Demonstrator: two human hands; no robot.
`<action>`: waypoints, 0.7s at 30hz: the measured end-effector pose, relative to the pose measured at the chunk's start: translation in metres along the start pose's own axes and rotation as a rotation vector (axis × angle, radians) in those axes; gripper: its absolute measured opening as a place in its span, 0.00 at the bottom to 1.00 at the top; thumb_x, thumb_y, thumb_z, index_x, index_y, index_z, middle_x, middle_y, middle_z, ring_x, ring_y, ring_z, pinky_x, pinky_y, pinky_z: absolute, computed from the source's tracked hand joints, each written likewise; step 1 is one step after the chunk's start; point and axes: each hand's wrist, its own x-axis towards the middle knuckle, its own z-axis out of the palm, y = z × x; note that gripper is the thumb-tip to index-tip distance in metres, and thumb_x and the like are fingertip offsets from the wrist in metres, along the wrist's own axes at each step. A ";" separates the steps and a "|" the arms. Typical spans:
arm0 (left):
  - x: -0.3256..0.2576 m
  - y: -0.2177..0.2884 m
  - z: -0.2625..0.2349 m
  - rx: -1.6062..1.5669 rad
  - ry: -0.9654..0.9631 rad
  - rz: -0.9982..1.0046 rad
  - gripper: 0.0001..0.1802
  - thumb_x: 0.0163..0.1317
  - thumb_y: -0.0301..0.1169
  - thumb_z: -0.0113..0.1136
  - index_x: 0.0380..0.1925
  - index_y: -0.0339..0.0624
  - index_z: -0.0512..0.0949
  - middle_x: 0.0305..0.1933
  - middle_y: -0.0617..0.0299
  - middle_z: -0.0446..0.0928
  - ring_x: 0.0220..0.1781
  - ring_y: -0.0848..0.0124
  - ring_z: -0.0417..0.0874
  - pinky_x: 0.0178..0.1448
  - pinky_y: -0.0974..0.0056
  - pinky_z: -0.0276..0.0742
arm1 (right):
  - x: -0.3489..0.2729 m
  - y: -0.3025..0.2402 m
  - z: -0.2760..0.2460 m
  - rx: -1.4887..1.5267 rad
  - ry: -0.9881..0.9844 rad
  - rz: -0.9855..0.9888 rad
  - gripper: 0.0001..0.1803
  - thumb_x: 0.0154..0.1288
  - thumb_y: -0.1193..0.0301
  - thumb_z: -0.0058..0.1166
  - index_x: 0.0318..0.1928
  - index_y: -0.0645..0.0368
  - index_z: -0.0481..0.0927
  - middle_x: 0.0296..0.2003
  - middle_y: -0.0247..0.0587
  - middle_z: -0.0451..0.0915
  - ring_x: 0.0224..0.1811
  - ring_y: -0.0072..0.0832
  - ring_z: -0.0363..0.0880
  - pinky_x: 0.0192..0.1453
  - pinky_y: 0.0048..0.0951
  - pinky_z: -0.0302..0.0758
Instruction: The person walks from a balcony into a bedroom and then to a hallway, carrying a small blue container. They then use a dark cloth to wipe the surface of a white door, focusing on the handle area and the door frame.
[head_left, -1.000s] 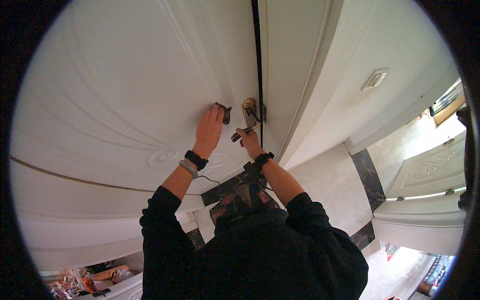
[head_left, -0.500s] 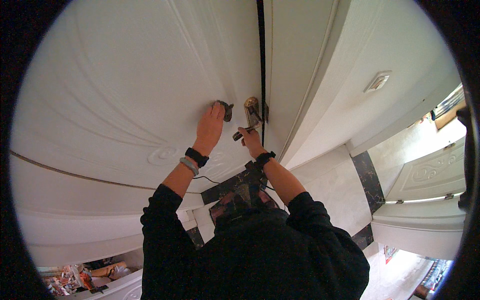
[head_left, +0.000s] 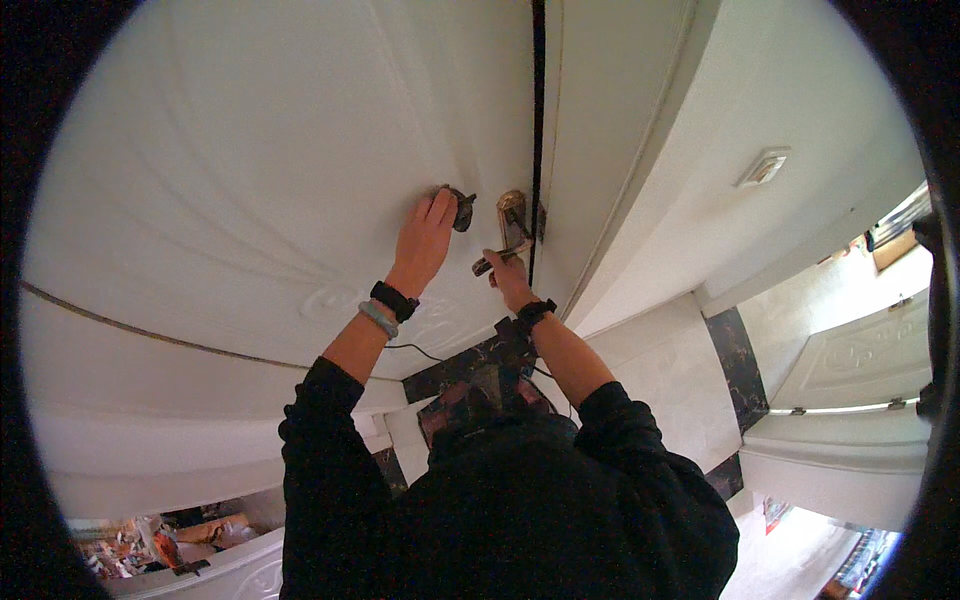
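Note:
A white panelled door [head_left: 250, 130] with raised curved mouldings fills the left and middle of the view. My left hand [head_left: 422, 245] is closed on a dark, crumpled cloth-like thing [head_left: 463, 211] and presses it against the door, left of the lock plate. The worn, brass-coloured lock plate [head_left: 512, 212] sits close to the door's edge. From its lower part a lever handle [head_left: 484, 267] sticks out to the left. Fingers of my right hand [head_left: 510, 280] are wrapped round that handle, with the thumb on top.
A dark gap runs between door and white frame [head_left: 625, 130]. Right of it, a light switch [head_left: 764, 167] sits on the wall. Dark marbled strips [head_left: 738, 360] cross the pale floor. At lower left stands an open drawer or box [head_left: 215, 530] of mixed items. A thin black cable [head_left: 415, 350] hangs below my hands.
My left hand has slid slightly up the door with the dark cloth-like thing. The right hand keeps its grip on the handle. The whole view has shifted a little.

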 end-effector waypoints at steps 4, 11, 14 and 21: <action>-0.001 0.008 0.000 0.002 -0.099 -0.004 0.18 0.53 0.23 0.53 0.47 0.35 0.74 0.56 0.55 0.70 0.56 0.57 0.71 0.56 0.57 0.72 | -0.002 -0.005 0.000 -0.051 -0.006 0.031 0.17 0.61 0.59 0.58 0.25 0.57 0.71 0.14 0.31 0.66 0.15 0.23 0.65 0.21 0.29 0.64; 0.019 0.014 0.004 -0.059 0.010 -0.032 0.18 0.54 0.23 0.52 0.47 0.33 0.74 0.54 0.50 0.71 0.55 0.55 0.72 0.57 0.54 0.72 | -0.007 -0.007 0.000 0.006 -0.023 -0.014 0.16 0.62 0.58 0.57 0.27 0.57 0.72 0.16 0.32 0.68 0.15 0.22 0.65 0.21 0.28 0.63; 0.030 0.007 0.005 0.083 0.229 -0.001 0.15 0.52 0.25 0.54 0.42 0.35 0.77 0.47 0.56 0.71 0.49 0.62 0.72 0.48 0.59 0.74 | -0.005 -0.006 0.001 0.019 0.000 -0.025 0.16 0.61 0.59 0.57 0.28 0.58 0.73 0.16 0.32 0.68 0.15 0.22 0.65 0.20 0.28 0.63; 0.011 0.031 0.028 0.019 -0.054 -0.061 0.12 0.52 0.26 0.54 0.38 0.36 0.77 0.43 0.59 0.72 0.43 0.63 0.74 0.46 0.59 0.72 | -0.007 -0.010 0.000 -0.013 -0.011 -0.009 0.16 0.61 0.59 0.56 0.29 0.60 0.74 0.16 0.33 0.68 0.15 0.22 0.66 0.20 0.28 0.64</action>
